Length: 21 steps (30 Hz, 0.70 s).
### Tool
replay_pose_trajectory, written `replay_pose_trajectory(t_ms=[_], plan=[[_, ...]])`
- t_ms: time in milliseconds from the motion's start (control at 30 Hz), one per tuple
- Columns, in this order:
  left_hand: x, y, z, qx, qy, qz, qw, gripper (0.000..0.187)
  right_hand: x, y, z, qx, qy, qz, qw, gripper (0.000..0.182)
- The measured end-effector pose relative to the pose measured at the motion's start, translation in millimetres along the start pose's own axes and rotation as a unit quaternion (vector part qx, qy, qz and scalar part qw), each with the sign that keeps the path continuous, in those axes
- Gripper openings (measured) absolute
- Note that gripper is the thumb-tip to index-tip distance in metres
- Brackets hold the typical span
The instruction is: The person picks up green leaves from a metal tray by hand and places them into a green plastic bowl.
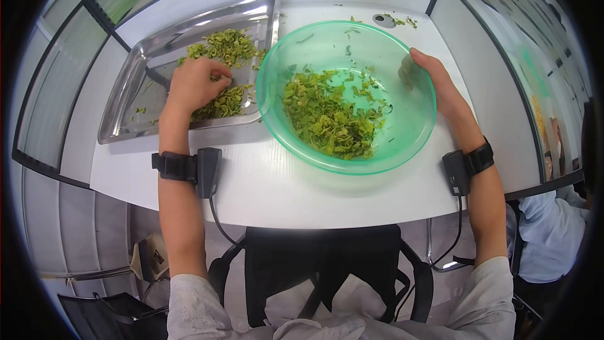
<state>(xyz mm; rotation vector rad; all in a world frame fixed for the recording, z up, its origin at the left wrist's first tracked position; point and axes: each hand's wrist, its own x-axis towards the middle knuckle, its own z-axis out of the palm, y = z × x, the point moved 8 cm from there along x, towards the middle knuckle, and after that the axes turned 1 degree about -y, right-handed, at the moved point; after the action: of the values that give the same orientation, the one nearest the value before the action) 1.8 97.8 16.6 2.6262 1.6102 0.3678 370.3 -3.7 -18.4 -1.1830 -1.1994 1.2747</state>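
Observation:
A green translucent bowl (283, 127) with chopped green leaves (330, 113) in it is tilted on the white table. My right hand (431, 79) grips its right rim, thumb on top and fingers behind the wall. My left hand (200, 83) is over the metal tray (141, 69) at the left, its fingers pinched together above the leaves in the tray (220, 102). What the pinch holds, if anything, is too small to make out. More leaves (229, 47) lie farther back in the tray.
Leaf bits lie near a round cable hole (384, 21) at the back right. Low white partitions (484, 69) enclose the table (270, 195). Both wrists wear black devices with cables. A black chair (321, 264) is below, and a person's sleeve (550, 236) shows at the right.

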Motion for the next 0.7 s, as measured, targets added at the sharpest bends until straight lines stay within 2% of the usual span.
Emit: replay_pose_trajectory(t_ms=[200, 267, 400, 500, 700], plan=[[0, 3, 1, 0.012, -0.013, -0.011, 1.0, 0.016, 0, 1, 0, 0.002, 0.007, 0.013, 1.0, 0.035], [0, -1, -4, -0.012, 0.024, -0.023, 0.999, 0.016, 0, 1, 0, 0.005, 0.008, 0.013, 1.0, 0.035], [1, -6, -2, -0.005, 0.034, -0.026, 0.999, 0.017, 1, 1, -1, 0.004, -0.001, 0.006, 1.0, 0.035], [2, -8, 5, 0.034, 0.0, -0.032, 0.999, 0.016, 0, 0, 0, -0.004, -0.006, 0.001, 1.0, 0.035], [1, -5, 4, 0.024, -0.009, -0.042, 0.999, 0.016, 1, 2, -2, -0.001, -0.005, -0.001, 1.0, 0.035]])
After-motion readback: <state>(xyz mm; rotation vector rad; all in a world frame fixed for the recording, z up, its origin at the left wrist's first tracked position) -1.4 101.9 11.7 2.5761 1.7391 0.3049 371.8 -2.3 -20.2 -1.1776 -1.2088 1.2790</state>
